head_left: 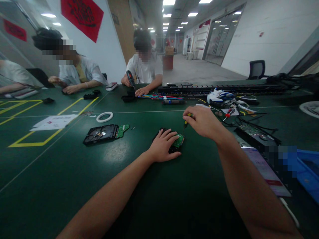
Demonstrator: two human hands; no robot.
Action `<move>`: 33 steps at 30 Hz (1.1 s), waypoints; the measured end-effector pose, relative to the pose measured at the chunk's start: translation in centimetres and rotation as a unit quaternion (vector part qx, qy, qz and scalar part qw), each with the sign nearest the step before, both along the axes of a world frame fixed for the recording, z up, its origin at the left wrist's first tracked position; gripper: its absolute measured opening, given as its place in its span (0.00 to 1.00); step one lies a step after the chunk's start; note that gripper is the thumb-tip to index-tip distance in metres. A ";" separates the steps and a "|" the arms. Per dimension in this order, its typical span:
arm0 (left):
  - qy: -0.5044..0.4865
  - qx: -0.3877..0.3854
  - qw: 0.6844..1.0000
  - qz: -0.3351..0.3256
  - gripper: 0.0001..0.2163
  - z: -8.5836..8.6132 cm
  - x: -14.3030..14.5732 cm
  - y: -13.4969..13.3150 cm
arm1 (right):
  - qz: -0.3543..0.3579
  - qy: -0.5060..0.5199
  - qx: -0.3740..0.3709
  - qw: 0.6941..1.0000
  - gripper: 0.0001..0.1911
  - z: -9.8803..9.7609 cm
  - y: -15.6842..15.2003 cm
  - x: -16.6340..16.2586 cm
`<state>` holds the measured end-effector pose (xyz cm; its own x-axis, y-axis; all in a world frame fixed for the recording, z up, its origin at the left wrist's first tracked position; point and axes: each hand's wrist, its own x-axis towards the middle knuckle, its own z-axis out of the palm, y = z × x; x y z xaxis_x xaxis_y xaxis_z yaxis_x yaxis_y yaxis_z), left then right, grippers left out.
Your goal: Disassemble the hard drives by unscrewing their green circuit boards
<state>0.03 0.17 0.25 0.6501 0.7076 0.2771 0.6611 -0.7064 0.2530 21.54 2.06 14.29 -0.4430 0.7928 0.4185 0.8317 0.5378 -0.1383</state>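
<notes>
A hard drive (178, 141) with a green circuit board lies on the table in front of me, partly hidden under my left hand (163, 146). The fingers of that hand are spread flat across the drive. My right hand (201, 120) is closed around a small yellow-handled screwdriver (185, 123). Its shaft points down at the right end of the circuit board; I cannot tell whether the tip touches a screw. To the left lies a second hard drive (101, 133), with a green circuit board (123, 130) sticking out at its right end. Several tiny screws (133, 128) are beside it.
A white ring (104, 117) and a paper sheet (53, 122) lie left. Right are a red screwdriver (229, 114), gloves (220, 96), cables, another circuit-board device (258, 136), a phone-like screen (266, 171) and a blue bin (305, 169). Opposite, a person holds a power screwdriver (130, 79).
</notes>
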 end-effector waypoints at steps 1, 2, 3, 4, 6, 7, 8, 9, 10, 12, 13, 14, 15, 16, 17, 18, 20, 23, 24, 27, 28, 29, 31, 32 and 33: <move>-0.001 -0.002 1.000 0.000 0.37 0.0 0.0 0.0 | 0.003 -0.001 -0.003 1.000 0.08 0.0 0.0 0.0; -0.002 -0.003 1.000 0.001 0.37 0.1 0.0 0.0 | 0.006 -0.002 -0.006 1.000 0.08 0.1 0.0 0.0; -0.002 -0.005 1.000 0.001 0.37 0.1 0.0 0.0 | 0.009 -0.002 -0.008 1.000 0.08 0.1 0.0 0.0; -0.002 -0.006 1.000 0.002 0.37 0.2 0.0 0.0 | 0.012 -0.002 -0.009 1.000 0.08 0.0 0.0 0.1; -0.001 -0.006 1.000 0.002 0.37 0.2 0.0 0.0 | 0.012 0.001 -0.009 1.000 0.08 -0.1 0.1 0.1; -0.001 -0.006 1.000 0.002 0.37 0.2 0.0 0.0 | 0.009 0.004 -0.009 1.000 0.08 -0.1 0.1 0.2; 0.000 -0.005 1.000 0.002 0.37 0.2 0.0 0.0 | 0.003 0.007 -0.009 1.000 0.09 -0.2 0.1 0.2; 0.002 -0.004 1.000 0.002 0.37 0.2 0.0 0.0 | -0.004 0.009 -0.011 1.000 0.10 -0.2 0.1 0.2; 0.003 -0.002 1.000 0.002 0.37 0.1 0.0 0.0 | -0.011 0.009 -0.012 1.000 0.10 -0.2 0.0 0.1; 0.005 0.001 1.000 0.001 0.37 0.1 -0.1 0.0 | -0.014 0.004 -0.011 1.000 0.10 -0.2 0.0 0.1; 0.005 0.002 1.000 0.002 0.37 0.1 -0.1 0.0 | -0.010 0.001 -0.008 1.000 0.10 -0.2 0.0 0.0; 0.004 0.003 1.000 0.002 0.37 0.0 -0.1 0.0 | -0.003 -0.001 -0.004 1.000 0.10 -0.2 -0.1 0.0; 0.004 0.003 1.000 0.002 0.37 0.0 -0.1 0.0 | 0.004 -0.003 -0.001 1.000 0.09 -0.1 0.0 0.0; 0.003 0.003 1.000 0.002 0.37 0.0 -0.1 0.0 | 0.011 -0.005 0.001 1.000 0.09 -0.1 0.0 0.0; 0.003 0.002 1.000 0.001 0.37 0.0 -0.1 0.0 | 0.015 -0.005 0.001 1.000 0.09 -0.1 0.0 0.0; 0.003 0.002 1.000 0.001 0.37 0.1 -0.1 0.0 | 0.018 -0.005 0.000 1.000 0.10 -0.1 0.1 0.1; 0.005 0.001 1.000 0.002 0.37 0.1 -0.1 0.0 | 0.020 -0.001 -0.004 1.000 0.10 -0.1 0.2 0.2; 0.008 0.003 1.000 0.004 0.37 0.1 0.0 0.0 | 0.019 0.011 -0.005 1.000 0.09 -0.1 0.1 0.2; 0.008 0.004 1.000 0.004 0.37 0.1 0.0 0.0 | 0.017 0.015 -0.005 1.000 0.09 -0.1 0.1 0.2; 0.009 0.003 1.000 0.003 0.37 0.0 0.0 0.0 | 0.000 0.015 -0.009 1.000 0.10 0.0 -0.1 0.1; 0.008 0.003 1.000 0.003 0.37 0.0 0.0 0.0 | -0.004 0.011 -0.010 1.000 0.10 0.0 -0.2 0.0; 0.009 0.002 1.000 0.003 0.37 0.0 0.0 0.0 | -0.006 0.006 -0.010 1.000 0.10 0.0 -0.2 0.0; 0.009 0.003 1.000 0.003 0.37 0.0 0.0 0.0 | 0.001 0.001 -0.006 1.000 0.10 0.1 -0.2 -0.1; 0.009 0.005 1.000 0.004 0.37 0.0 0.0 0.0 | 0.008 0.000 -0.004 1.000 0.10 0.1 -0.2 -0.1; 0.009 0.006 1.000 0.005 0.37 0.0 0.0 0.0 | 0.015 0.001 -0.002 1.000 0.09 0.1 -0.2 -0.1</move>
